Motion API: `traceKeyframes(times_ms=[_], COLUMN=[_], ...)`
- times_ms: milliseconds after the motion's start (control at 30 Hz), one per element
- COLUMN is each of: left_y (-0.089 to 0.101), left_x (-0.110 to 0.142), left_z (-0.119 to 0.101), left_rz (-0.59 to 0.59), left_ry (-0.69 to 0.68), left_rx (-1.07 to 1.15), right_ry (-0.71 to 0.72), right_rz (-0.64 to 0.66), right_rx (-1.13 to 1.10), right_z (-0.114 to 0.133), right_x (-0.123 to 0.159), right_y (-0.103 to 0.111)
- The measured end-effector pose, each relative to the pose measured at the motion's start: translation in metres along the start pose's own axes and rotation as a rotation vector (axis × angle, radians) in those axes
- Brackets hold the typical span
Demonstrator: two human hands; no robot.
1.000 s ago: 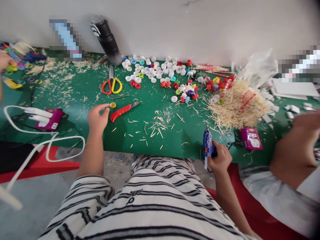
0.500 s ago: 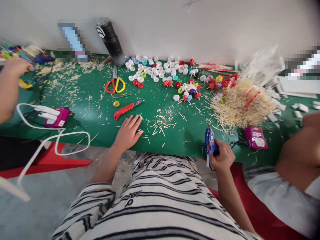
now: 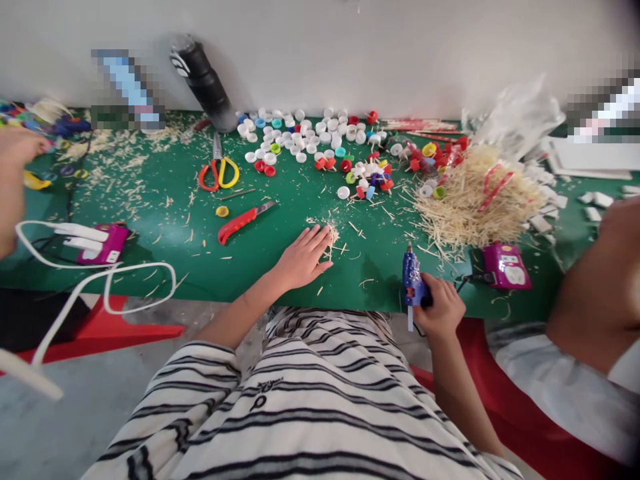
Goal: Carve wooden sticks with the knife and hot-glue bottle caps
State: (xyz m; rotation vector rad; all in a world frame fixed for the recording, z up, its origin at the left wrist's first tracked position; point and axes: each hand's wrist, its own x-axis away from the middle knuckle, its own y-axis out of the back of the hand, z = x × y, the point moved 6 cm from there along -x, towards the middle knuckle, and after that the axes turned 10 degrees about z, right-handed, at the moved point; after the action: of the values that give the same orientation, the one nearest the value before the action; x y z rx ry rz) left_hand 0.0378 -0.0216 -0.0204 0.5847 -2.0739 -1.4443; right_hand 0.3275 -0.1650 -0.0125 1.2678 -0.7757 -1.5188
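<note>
My left hand (image 3: 304, 259) lies flat on the green table (image 3: 270, 257), fingers stretched out. Its fingertips touch a small heap of wood slivers (image 3: 333, 237). In my right hand (image 3: 441, 303) is a blue hot glue gun (image 3: 412, 277), nozzle pointing away from me, a clear glue stick poking out of its rear. Left of my left hand lies a red-handled knife (image 3: 240, 223) with its blade out. Beyond it are scissors (image 3: 219, 167) with one orange and one yellow handle, and a yellow bottle cap (image 3: 222, 211).
Bottle caps (image 3: 305, 137) spread along the back, some with sticks. A pile of thin wooden sticks (image 3: 475, 207) lies right, near a purple power box (image 3: 506, 267). Another purple box (image 3: 105, 243) with white cables sits left. A black bottle (image 3: 205, 87) leans by the wall. Other people's arms flank me.
My left hand has slid right across the table, and the loose slivers are now gathered in a heap at its fingertips. My right hand still holds the glue gun. The view has shifted slightly.
</note>
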Motion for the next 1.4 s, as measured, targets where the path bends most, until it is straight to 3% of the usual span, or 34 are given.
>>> traceKeyframes(times_ms=[233,533,700,867,967,1133,1400], left_y=[0.004,0.010,0.020,0.035,0.041,0.044,0.046], left_x=[-0.011,0.003,0.005,0.007,0.009,0.010,0.010], left_z=[-0.004,0.006,0.001,-0.008,-0.011,-0.014,-0.020], left_rz=[0.029,-0.159,-0.204,-0.262,-0.285,-0.298,-0.317], left_ry=[-0.045,-0.113,-0.162,-0.226,-0.247,-0.280,-0.310], left_rx=[0.048,0.098,0.086,0.075,0.064,0.040,0.042], right_ry=[-0.005,0.080,0.155,0.308,0.362,0.348,0.353], right_rz=[-0.004,-0.023,0.104,0.294,0.335,0.372,0.375], right_rx=[-0.001,-0.124,-0.450,-0.661,-0.724,-0.740,-0.742], right_z=[0.001,0.000,0.012,0.056,0.070,0.069,0.071], right_x=[-0.001,0.002,0.001,-0.016,-0.022,-0.017,-0.019], right_y=[0.000,0.003,0.005,-0.002,-0.009,-0.020,-0.019])
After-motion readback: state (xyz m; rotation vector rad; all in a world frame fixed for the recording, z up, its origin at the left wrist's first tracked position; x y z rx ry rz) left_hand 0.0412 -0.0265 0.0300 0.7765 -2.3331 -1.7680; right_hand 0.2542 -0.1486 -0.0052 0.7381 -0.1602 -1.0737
